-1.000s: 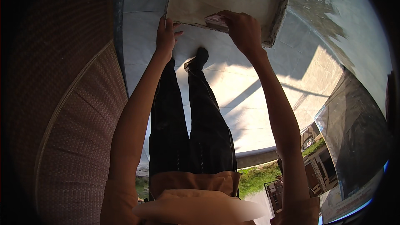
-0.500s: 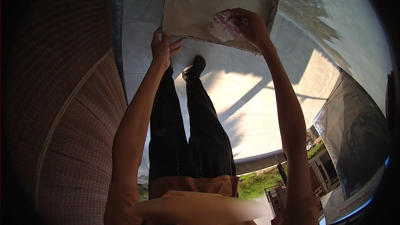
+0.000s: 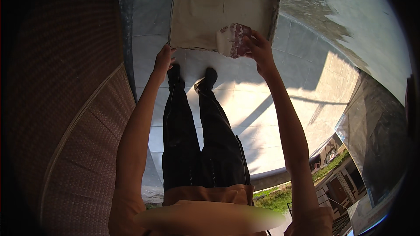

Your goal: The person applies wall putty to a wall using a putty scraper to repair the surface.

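Observation:
A square shallow tray (image 3: 197,8) holds smooth grey-beige paste, with dried smears along its rim. My left hand (image 3: 165,59) grips its near left corner, fingers curled at the edge. My right hand (image 3: 261,51) holds a flat reddish scraper-like piece (image 3: 238,39) smeared with white, over the tray's near right part. Below the tray are my dark-trousered legs and dark shoes (image 3: 210,76).
Pale tiled floor (image 3: 297,78) lies half in sunlight. A brown woven panel (image 3: 78,148) lines the left. A patchy grey wall (image 3: 358,26) curves along the right. Grass (image 3: 271,201) and a building show at the lower right.
The tray and my left hand appear lower in the view, showing the tray's far rim. My right hand has turned the smeared piece broad face up and moved it down toward the near edge.

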The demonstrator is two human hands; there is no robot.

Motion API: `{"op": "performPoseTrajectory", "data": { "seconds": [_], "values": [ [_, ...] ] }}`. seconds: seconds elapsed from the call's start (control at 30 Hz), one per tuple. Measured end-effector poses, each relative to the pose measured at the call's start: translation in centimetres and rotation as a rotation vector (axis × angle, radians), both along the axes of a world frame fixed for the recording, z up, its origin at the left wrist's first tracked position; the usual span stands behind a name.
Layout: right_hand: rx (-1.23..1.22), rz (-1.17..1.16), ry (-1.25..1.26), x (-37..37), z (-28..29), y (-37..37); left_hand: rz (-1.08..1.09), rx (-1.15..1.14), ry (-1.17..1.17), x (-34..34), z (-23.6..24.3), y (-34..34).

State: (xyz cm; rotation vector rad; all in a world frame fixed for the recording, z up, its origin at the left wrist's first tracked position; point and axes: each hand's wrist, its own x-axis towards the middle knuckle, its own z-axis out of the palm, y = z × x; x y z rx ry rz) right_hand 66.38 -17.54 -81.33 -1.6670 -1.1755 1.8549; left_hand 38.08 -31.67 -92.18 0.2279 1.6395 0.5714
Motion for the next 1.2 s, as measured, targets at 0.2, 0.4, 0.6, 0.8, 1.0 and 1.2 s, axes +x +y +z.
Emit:
{"op": "performPoseTrajectory", "data": {
  "seconds": [0.2, 0.4, 0.6, 0.8, 1.0, 1.2],
  "values": [
    [-0.033, -0.092, 0.052, -0.7, 0.4, -0.5, 0.010, 0.018, 0.047, 0.2, 0.4, 0.3],
    [-0.043, -0.133, 0.079, -1.2, 0.5, -0.5, 0.080, 0.007, 0.057, 0.7, 0.8, 0.9],
    [-0.083, -0.169, 0.106, -2.6, 1.3, -0.7, 0.027, 0.115, 0.238, -1.1, -0.3, 0.3],
    [-0.102, -0.238, 0.147, -2.7, 2.6, -0.2, -0.262, 0.474, 0.842, -1.1, 3.5, 2.8],
    [-0.054, -0.273, 0.276, -5.1, 7.8, 1.8, -0.379, 0.694, 1.232, -6.2, 9.7, 5.7],
    [0.114, -0.266, 0.438, -7.5, 17.4, 5.9, -0.349, 0.841, 1.410, -10.0, 21.4, 10.7]
  ]
}}
